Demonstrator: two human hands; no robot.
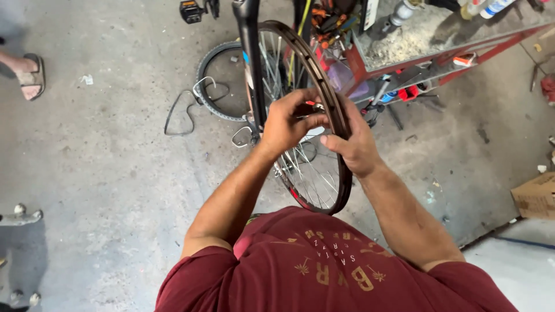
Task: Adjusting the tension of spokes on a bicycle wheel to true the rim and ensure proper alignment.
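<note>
At the bottom centre of the frame, a dark red shirt [324, 271] fills the foreground. Above it, in the middle, both hands grip a bare bicycle wheel rim [338, 190] held upright: the left hand [286, 124] curls closed around the rim's near edge, and the right hand [352, 144] clasps its right side, thumb pressed on the rim. Behind the rim a black fork leg [250, 52] rises to the top. Further back lies 1 tyred wheel [222, 81] on the concrete floor [104, 173]. At upper right stands a red workbench [439, 55]; at upper left, a sandalled foot [29, 75].
</note>
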